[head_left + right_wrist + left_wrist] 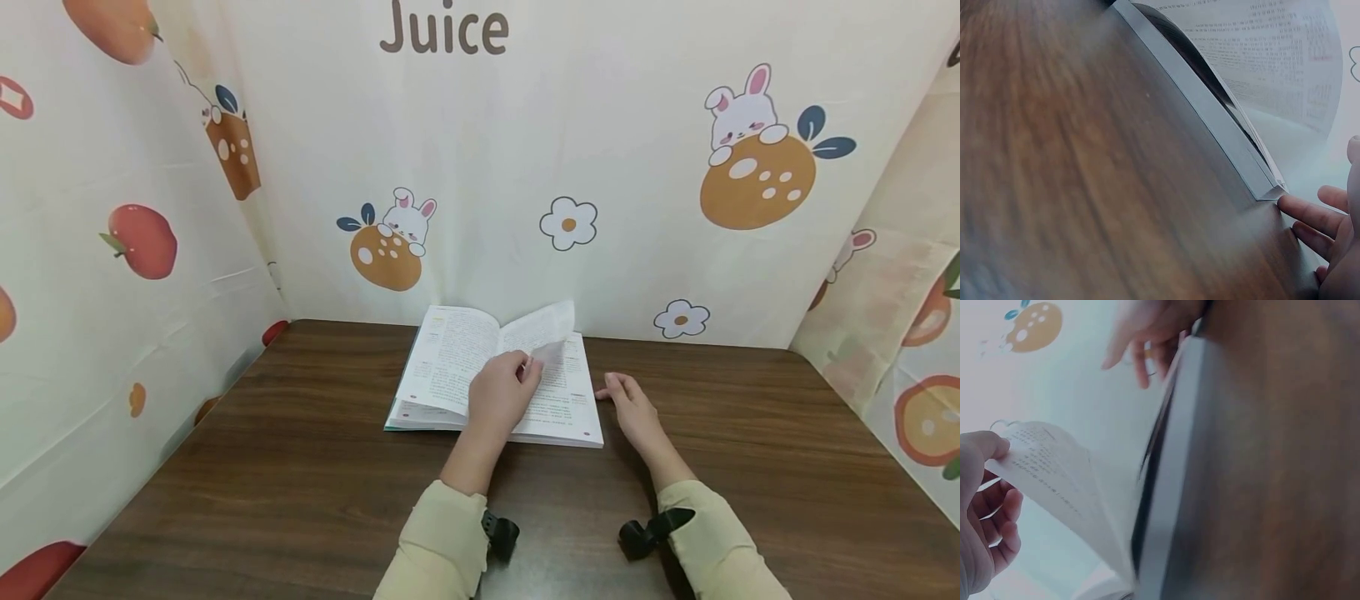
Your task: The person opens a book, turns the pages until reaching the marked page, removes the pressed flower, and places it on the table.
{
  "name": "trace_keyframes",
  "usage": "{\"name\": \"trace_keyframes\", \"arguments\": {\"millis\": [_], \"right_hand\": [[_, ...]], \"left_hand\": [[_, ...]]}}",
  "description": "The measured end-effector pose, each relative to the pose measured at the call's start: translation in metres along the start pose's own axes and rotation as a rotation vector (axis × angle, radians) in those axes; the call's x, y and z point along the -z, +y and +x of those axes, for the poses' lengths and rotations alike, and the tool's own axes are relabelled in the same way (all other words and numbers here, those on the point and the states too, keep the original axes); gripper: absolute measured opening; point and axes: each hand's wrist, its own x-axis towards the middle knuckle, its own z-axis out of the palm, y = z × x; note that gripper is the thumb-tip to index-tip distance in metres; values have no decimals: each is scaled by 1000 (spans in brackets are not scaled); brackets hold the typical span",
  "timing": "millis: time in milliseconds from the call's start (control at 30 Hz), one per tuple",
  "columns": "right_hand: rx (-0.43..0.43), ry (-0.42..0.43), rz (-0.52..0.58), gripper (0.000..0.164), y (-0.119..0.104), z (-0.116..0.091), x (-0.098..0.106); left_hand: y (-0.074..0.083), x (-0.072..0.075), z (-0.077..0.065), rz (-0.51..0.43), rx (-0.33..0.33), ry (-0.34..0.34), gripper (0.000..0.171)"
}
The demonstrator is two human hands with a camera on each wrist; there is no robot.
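A thick book (442,358) of printed text lies spread on the wooden table. In the left wrist view, my left hand (982,512) pinches one page (1054,469) between thumb and fingers; the page stands up in a curve from the book. From the head view, that left hand (501,392) is above the middle of the book, with the lifted page (551,325) beyond it. Beside the book's right edge, my right hand (636,412) rests with its fingers loosely extended. In the right wrist view, a fingertip of the right hand (1335,231) is right at the book's corner.
The dark wooden table (300,500) ends at a pale printed curtain (487,150) just behind the book. Similar cloth (90,375) hangs along the left side and on the right. A small black camera (501,533) is strapped to the left wrist, another camera (641,540) to the right.
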Motion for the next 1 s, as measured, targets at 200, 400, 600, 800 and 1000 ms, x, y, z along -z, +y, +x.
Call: {"name": "trace_keyframes", "arguments": {"millis": [200, 400, 600, 800, 1000], "right_hand": [[-33, -9, -12, 75, 0, 0, 0], [-37, -7, -13, 73, 0, 0, -1], [-43, -13, -12, 74, 0, -1, -1], [-56, -20, -13, 75, 0, 0, -1], [-67, -22, -10, 75, -1, 0, 0]], "left_hand": [[-10, 19, 6, -49, 74, 39, 27], [-24, 36, 11, -120, 202, 13, 22], [-43, 51, 13, -175, 328, 34, 16], [-59, 66, 14, -204, 438, -1, 22], [-73, 77, 13, -214, 512, -85, 26]]}}
